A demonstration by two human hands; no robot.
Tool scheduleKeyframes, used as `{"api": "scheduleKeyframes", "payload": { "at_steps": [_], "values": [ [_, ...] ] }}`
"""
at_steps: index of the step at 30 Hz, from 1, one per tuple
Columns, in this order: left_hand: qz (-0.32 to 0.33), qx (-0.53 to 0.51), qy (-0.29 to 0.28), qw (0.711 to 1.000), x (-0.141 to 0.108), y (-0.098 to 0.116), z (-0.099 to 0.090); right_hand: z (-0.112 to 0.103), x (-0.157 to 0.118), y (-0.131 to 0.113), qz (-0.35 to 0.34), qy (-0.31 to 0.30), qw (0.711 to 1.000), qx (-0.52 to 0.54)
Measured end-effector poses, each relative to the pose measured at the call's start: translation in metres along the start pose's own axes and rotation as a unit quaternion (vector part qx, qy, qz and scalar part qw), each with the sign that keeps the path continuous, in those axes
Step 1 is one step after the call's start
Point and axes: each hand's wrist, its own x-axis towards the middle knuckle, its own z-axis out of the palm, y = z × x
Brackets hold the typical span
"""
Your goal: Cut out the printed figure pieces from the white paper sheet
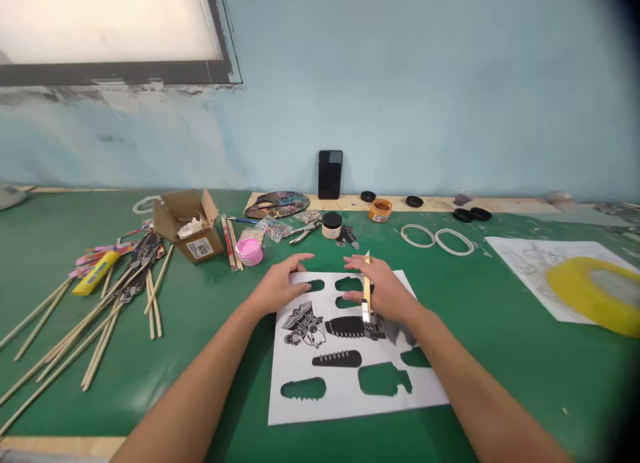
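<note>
A white paper sheet (300, 409) with black-and-white printed figures and several cut-out openings lies in front of me. My left hand (283, 284) rests at its upper left edge, thumb and index finger apart, with the thumb by a cut-out. Over the upper right of the sheet, my right hand (384, 291) has a yellow utility knife (367, 283) tucked among its fingers, pointing away from me. Its thumb and index finger reach towards the upper cut-outs. A printed head figure (305, 326) and a dark laced shape (337, 359) are still part of the paper.
An open cardboard box (200, 236), a pink paint jar (249, 251), pliers (303, 232) and a black-lidded jar (331, 225) stand behind the sheet. Wooden sticks (95, 316) spread leftward. White rings (454, 241) and a yellow ring (575, 283) lie right. A phone (330, 175) leans on the wall.
</note>
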Motion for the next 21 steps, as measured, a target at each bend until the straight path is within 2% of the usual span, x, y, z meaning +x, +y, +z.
{"api": "scheduleKeyframes", "payload": {
  "at_steps": [4, 7, 9, 12, 16, 18, 21],
  "values": [
    [-0.011, -0.161, 0.017, 0.987, 0.000, 0.004, -0.001, 0.018, 0.000, 0.007, -0.022, 0.022, 0.999, -0.010],
    [-0.025, -0.259, 0.069, 0.963, -0.002, 0.009, -0.001, 0.016, -0.005, 0.009, -0.009, 0.085, 0.996, -0.015],
    [-0.059, -0.325, 0.093, 0.939, -0.004, 0.014, 0.001, 0.013, -0.007, 0.011, -0.003, 0.131, 0.991, -0.036],
    [-0.136, -0.416, 0.094, 0.894, -0.006, 0.022, 0.005, 0.011, -0.006, 0.016, 0.023, 0.181, 0.981, -0.061],
    [-0.209, -0.491, 0.068, 0.843, -0.007, 0.031, 0.013, 0.012, -0.005, 0.019, 0.051, 0.197, 0.977, -0.063],
    [-0.212, -0.501, 0.046, 0.838, -0.006, 0.033, 0.016, 0.011, -0.005, 0.020, 0.043, 0.182, 0.981, -0.056],
    [-0.195, -0.454, 0.058, 0.867, -0.005, 0.030, 0.016, 0.006, -0.006, 0.020, 0.028, 0.162, 0.985, -0.053]
  ]
}}
